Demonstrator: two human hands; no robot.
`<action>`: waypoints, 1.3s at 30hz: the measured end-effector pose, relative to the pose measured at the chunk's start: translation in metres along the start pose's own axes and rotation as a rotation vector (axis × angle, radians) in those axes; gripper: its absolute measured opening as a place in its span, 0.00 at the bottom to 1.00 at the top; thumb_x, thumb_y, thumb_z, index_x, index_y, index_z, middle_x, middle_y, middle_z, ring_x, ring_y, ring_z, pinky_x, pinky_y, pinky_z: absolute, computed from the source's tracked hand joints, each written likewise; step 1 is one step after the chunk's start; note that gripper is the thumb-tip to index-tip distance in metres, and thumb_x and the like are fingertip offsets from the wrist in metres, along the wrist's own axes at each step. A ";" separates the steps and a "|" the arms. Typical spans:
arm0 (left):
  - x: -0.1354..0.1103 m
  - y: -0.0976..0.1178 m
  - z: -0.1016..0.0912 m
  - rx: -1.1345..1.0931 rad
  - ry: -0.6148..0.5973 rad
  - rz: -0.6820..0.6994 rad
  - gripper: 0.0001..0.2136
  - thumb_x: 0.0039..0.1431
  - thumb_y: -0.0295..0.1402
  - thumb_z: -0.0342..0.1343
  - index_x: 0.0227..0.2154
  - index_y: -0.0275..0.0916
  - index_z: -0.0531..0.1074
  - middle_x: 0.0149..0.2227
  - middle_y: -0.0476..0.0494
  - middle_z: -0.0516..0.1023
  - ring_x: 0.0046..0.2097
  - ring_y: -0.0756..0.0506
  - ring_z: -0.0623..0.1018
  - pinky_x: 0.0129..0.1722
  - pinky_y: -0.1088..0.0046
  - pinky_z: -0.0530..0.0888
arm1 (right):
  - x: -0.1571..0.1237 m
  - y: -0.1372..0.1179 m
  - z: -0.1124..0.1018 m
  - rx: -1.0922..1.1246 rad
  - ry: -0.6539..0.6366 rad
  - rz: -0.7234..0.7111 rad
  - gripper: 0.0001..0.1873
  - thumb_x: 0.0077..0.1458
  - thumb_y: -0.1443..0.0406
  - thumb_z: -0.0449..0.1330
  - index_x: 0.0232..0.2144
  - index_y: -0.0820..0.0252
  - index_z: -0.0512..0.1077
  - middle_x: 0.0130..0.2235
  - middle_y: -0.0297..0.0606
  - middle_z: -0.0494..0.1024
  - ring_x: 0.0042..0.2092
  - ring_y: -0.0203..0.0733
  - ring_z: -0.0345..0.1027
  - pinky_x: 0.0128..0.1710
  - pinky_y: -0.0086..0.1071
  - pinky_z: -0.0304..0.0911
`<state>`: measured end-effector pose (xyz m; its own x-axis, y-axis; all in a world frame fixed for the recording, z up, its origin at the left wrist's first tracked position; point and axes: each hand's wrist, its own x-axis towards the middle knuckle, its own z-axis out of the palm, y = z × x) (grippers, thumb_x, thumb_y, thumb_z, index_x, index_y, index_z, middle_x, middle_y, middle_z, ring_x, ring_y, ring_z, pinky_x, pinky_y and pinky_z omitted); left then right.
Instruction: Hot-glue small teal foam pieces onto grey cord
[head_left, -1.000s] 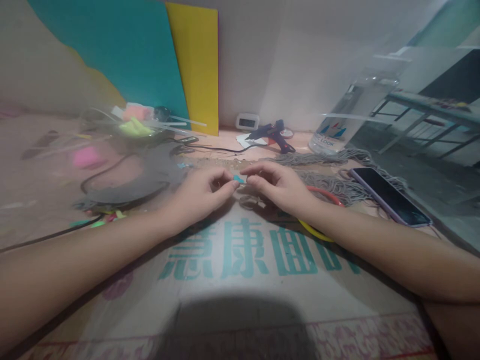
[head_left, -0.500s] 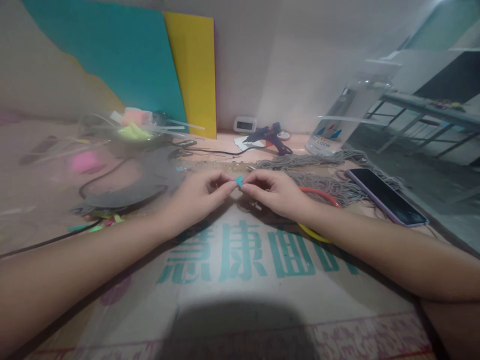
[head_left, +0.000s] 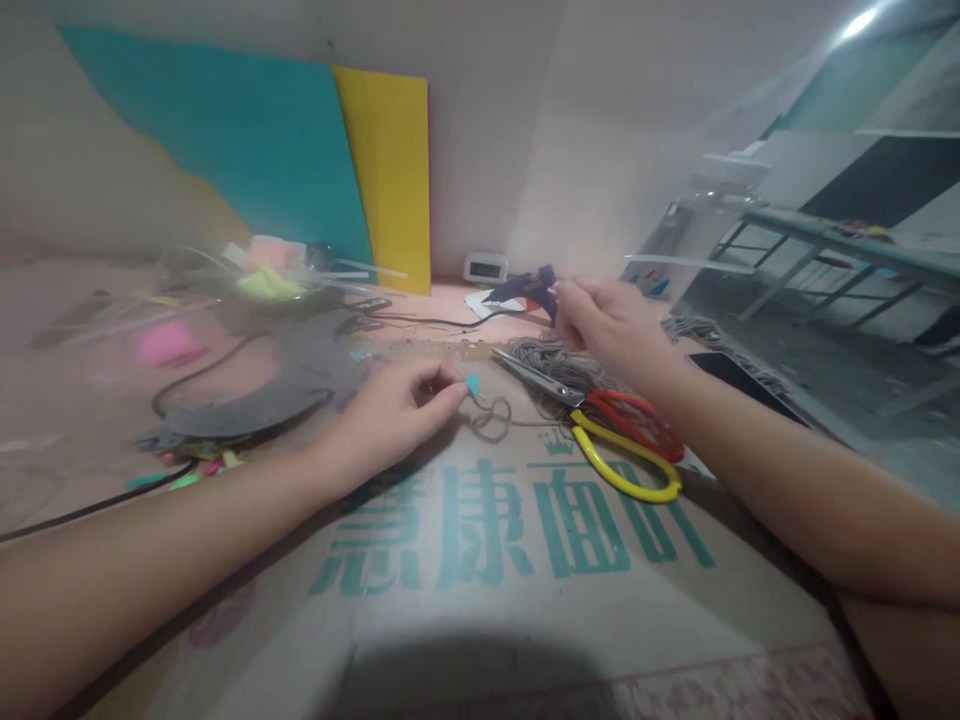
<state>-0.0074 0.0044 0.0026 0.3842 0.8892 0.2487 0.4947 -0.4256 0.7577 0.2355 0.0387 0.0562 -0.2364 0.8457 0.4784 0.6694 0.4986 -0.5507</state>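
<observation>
A: Go left to right. What's furthest left?

B: A bright pink lump [head_left: 171, 345] on the worktop [head_left: 675, 620], well apart from the left hand [head_left: 397, 405] and on its left side.

A: And that hand's grip?

B: Thumb and forefinger are pinched together on a small teal piece [head_left: 472, 384]. It pokes out to the right of the fingertips, toward the right hand [head_left: 619, 325]. It's too small to make out a long axis.

A: What's just past it?

B: A loop of thin grey cord [head_left: 491, 420], right of the left grip and slightly nearer the person. Whether it's joined to the teal piece, I can't tell.

A: Next?

B: A dark blue glue gun [head_left: 529, 286], to the right of the left grip and farther from the person. Its long axis runs leftward from the right grip, nozzle end to the left. Then scissors [head_left: 573, 394], between the grips, blades aimed leftward and away from the person, handles to the right.

A: Which hand is nearer the gun?

B: The right. Its thumb and fingers are bunched up beside the gun's handle, but whether they're clamped on it, or on something tiny, I can't tell.

A: Anything further right?

B: A phone [head_left: 739, 377], right of that grip, partly hidden by the arm.
</observation>
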 end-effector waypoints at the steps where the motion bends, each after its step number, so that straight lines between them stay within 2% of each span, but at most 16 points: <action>1: 0.000 -0.001 0.000 0.004 0.002 -0.005 0.12 0.63 0.41 0.53 0.31 0.39 0.74 0.31 0.50 0.78 0.36 0.47 0.74 0.37 0.72 0.66 | 0.006 0.008 -0.006 -0.073 0.006 0.010 0.23 0.66 0.60 0.48 0.18 0.58 0.63 0.20 0.32 0.68 0.24 0.35 0.60 0.29 0.31 0.55; 2: 0.000 -0.001 0.000 0.008 0.004 -0.013 0.12 0.63 0.41 0.54 0.31 0.39 0.74 0.31 0.51 0.78 0.35 0.47 0.74 0.37 0.72 0.66 | 0.011 0.018 -0.010 -0.143 0.028 0.034 0.20 0.65 0.61 0.50 0.21 0.59 0.67 0.23 0.34 0.72 0.27 0.36 0.63 0.30 0.31 0.56; 4: 0.000 -0.002 0.000 0.009 0.002 -0.038 0.13 0.63 0.43 0.53 0.31 0.40 0.74 0.31 0.51 0.77 0.34 0.47 0.73 0.34 0.72 0.65 | 0.019 0.040 -0.015 -0.237 0.064 0.106 0.06 0.59 0.66 0.57 0.33 0.60 0.74 0.33 0.38 0.78 0.34 0.39 0.69 0.34 0.32 0.59; 7: 0.000 -0.004 0.000 0.004 0.003 -0.073 0.14 0.62 0.45 0.53 0.31 0.39 0.74 0.29 0.51 0.76 0.32 0.47 0.72 0.32 0.72 0.64 | 0.026 0.070 -0.017 -0.320 0.051 0.240 0.13 0.56 0.64 0.60 0.44 0.63 0.74 0.41 0.45 0.80 0.39 0.44 0.72 0.38 0.34 0.64; 10: 0.001 -0.004 0.001 0.005 -0.001 -0.068 0.15 0.62 0.45 0.53 0.30 0.39 0.74 0.29 0.51 0.76 0.32 0.47 0.72 0.33 0.72 0.64 | 0.032 0.090 -0.015 -0.420 -0.073 0.251 0.24 0.58 0.61 0.59 0.54 0.65 0.70 0.52 0.51 0.77 0.47 0.49 0.73 0.45 0.38 0.67; 12: 0.001 -0.004 0.001 0.007 -0.009 -0.059 0.14 0.62 0.44 0.53 0.30 0.39 0.74 0.29 0.50 0.76 0.33 0.47 0.72 0.33 0.72 0.64 | 0.038 0.095 -0.012 -0.456 -0.151 0.243 0.29 0.57 0.60 0.60 0.58 0.67 0.67 0.56 0.54 0.74 0.50 0.52 0.72 0.48 0.40 0.66; 17: 0.001 -0.006 0.001 0.005 -0.013 -0.051 0.14 0.63 0.43 0.52 0.30 0.39 0.74 0.30 0.50 0.76 0.32 0.47 0.71 0.32 0.72 0.63 | 0.063 0.096 0.004 -0.444 -0.268 0.274 0.27 0.52 0.53 0.65 0.50 0.63 0.74 0.48 0.49 0.80 0.46 0.52 0.75 0.45 0.36 0.67; 22: 0.002 -0.008 0.002 -0.011 -0.021 -0.061 0.13 0.63 0.43 0.53 0.31 0.40 0.74 0.30 0.51 0.76 0.33 0.47 0.72 0.33 0.72 0.64 | 0.075 0.097 0.018 -0.423 -0.258 0.370 0.18 0.52 0.57 0.64 0.40 0.64 0.77 0.38 0.45 0.82 0.39 0.48 0.75 0.38 0.33 0.67; 26: 0.002 -0.009 0.002 -0.022 -0.027 -0.045 0.13 0.63 0.43 0.52 0.31 0.40 0.74 0.31 0.51 0.77 0.34 0.47 0.73 0.35 0.71 0.65 | 0.072 0.093 0.013 -0.358 -0.219 0.426 0.13 0.53 0.59 0.62 0.31 0.64 0.78 0.33 0.46 0.82 0.38 0.50 0.76 0.38 0.36 0.68; 28: 0.002 -0.008 0.002 -0.022 -0.022 -0.051 0.14 0.63 0.43 0.52 0.31 0.40 0.74 0.31 0.51 0.77 0.34 0.47 0.73 0.35 0.71 0.65 | 0.068 0.085 0.006 -0.284 -0.207 0.418 0.12 0.56 0.61 0.60 0.31 0.64 0.78 0.35 0.47 0.83 0.39 0.49 0.77 0.39 0.35 0.69; 33: 0.002 -0.006 0.001 -0.040 0.013 -0.085 0.13 0.62 0.43 0.53 0.30 0.40 0.74 0.30 0.51 0.77 0.34 0.47 0.74 0.36 0.71 0.66 | 0.042 0.044 -0.006 -0.069 -0.156 0.320 0.16 0.60 0.59 0.57 0.47 0.60 0.74 0.46 0.44 0.82 0.45 0.44 0.77 0.41 0.32 0.70; 35: 0.002 -0.006 0.001 -0.055 0.028 -0.100 0.13 0.62 0.44 0.53 0.30 0.40 0.74 0.30 0.51 0.77 0.34 0.47 0.73 0.35 0.71 0.65 | 0.022 0.024 -0.006 0.098 -0.066 0.219 0.13 0.58 0.61 0.59 0.44 0.59 0.75 0.48 0.42 0.81 0.44 0.43 0.78 0.44 0.33 0.70; 36: 0.002 -0.005 0.000 -0.059 0.035 -0.101 0.13 0.62 0.44 0.53 0.30 0.40 0.73 0.30 0.50 0.77 0.34 0.46 0.74 0.35 0.71 0.66 | 0.010 0.015 -0.005 0.109 -0.066 0.203 0.10 0.58 0.60 0.59 0.40 0.58 0.76 0.44 0.41 0.82 0.43 0.43 0.78 0.44 0.34 0.70; 38: 0.002 -0.005 0.000 -0.063 0.048 -0.094 0.13 0.61 0.43 0.53 0.30 0.39 0.73 0.31 0.49 0.77 0.35 0.46 0.74 0.36 0.71 0.66 | -0.015 0.003 -0.003 0.053 -0.152 0.190 0.11 0.57 0.58 0.59 0.28 0.57 0.75 0.33 0.38 0.82 0.37 0.43 0.77 0.43 0.35 0.70; 39: 0.002 -0.004 -0.001 -0.059 0.055 -0.090 0.13 0.61 0.43 0.53 0.30 0.39 0.73 0.31 0.49 0.77 0.35 0.45 0.74 0.36 0.71 0.66 | -0.026 0.001 -0.002 0.015 -0.213 0.198 0.12 0.57 0.57 0.59 0.27 0.57 0.74 0.31 0.37 0.82 0.36 0.44 0.77 0.41 0.36 0.71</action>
<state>-0.0091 0.0084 0.0007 0.2959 0.9320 0.2092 0.4780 -0.3341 0.8123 0.2435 0.0164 0.0446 -0.2456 0.9470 0.2073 0.7072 0.3213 -0.6298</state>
